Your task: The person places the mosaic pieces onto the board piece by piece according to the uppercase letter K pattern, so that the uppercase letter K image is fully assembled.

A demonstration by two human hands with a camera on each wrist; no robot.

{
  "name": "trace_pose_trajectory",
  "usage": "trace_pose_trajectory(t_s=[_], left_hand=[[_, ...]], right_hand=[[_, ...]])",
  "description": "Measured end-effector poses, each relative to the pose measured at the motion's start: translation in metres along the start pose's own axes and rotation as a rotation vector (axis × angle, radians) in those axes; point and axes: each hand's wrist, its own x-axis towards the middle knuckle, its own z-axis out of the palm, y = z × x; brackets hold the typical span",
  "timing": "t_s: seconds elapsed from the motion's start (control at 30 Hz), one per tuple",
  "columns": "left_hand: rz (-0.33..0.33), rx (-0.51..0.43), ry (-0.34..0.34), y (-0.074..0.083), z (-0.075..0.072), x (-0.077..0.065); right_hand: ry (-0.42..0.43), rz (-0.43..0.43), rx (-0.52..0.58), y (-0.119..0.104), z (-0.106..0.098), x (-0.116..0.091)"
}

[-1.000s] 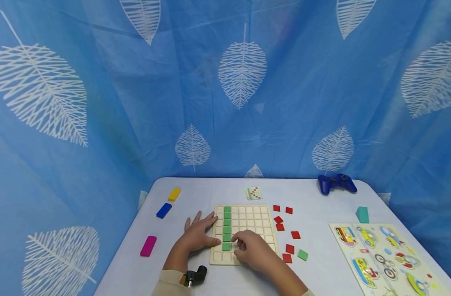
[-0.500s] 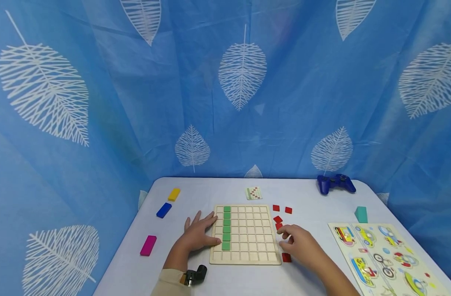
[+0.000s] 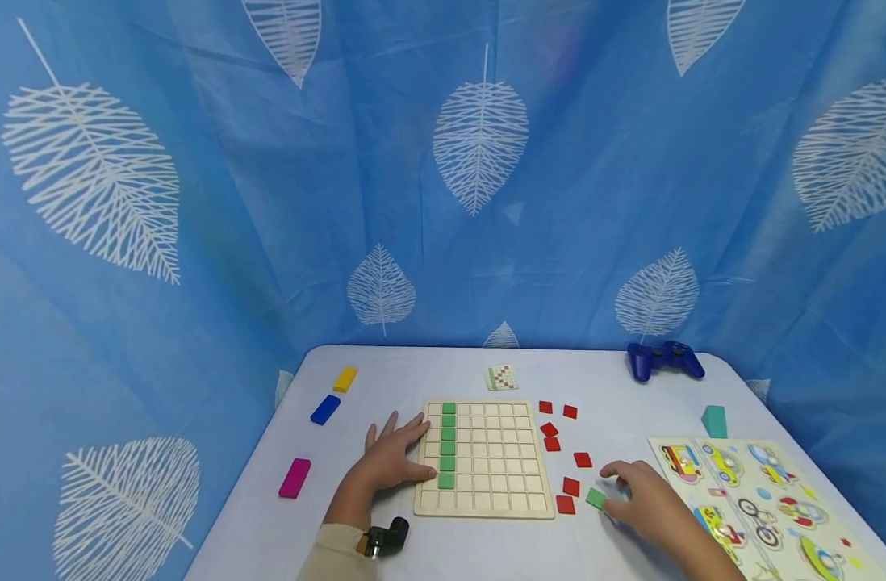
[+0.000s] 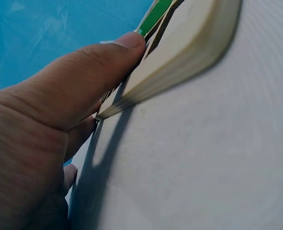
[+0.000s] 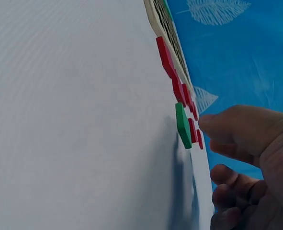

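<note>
A wooden grid board (image 3: 499, 464) lies on the white table, with a column of green square tiles (image 3: 448, 446) near its left side. My left hand (image 3: 386, 460) rests at the board's left edge, fingers spread and thumb over the rim. The left wrist view shows that thumb (image 4: 98, 62) on the frame beside a green tile (image 4: 155, 18). Right of the board, my right hand (image 3: 648, 502) hovers by a loose green tile (image 3: 595, 498), its thumb close to the tile's edge and its fingers loosely bent, holding nothing. Several red tiles (image 3: 583, 460) lie between board and hand.
A small pattern card (image 3: 501, 378) lies behind the board. Yellow, blue (image 3: 325, 409) and magenta blocks sit at the left. At the right are a blue game controller (image 3: 664, 360), a teal block (image 3: 715, 421) and a picture puzzle board (image 3: 748, 484). A blue leaf-print curtain hangs behind.
My right hand has left the board's green column and moved right, past the red tiles, to the loose green tile. My left hand has stayed at the board's edge.
</note>
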Motion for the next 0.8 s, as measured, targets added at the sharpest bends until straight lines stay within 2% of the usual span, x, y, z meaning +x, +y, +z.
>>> trace_pose_trajectory(t_s=[0.1, 0.2, 0.8], left_hand=[[-0.004, 0.002, 0.0, 0.0, 0.0, 0.0], [-0.002, 0.003, 0.0, 0.0, 0.0, 0.001], [-0.009, -0.002, -0.006, 0.001, 0.0, 0.001]], right_hand=[[-0.052, 0.02, -0.003, 0.003, 0.003, -0.003], [-0.069, 0.027, 0.001, 0.005, 0.006, -0.005], [-0.054, 0.051, -0.006, 0.0, 0.012, 0.0]])
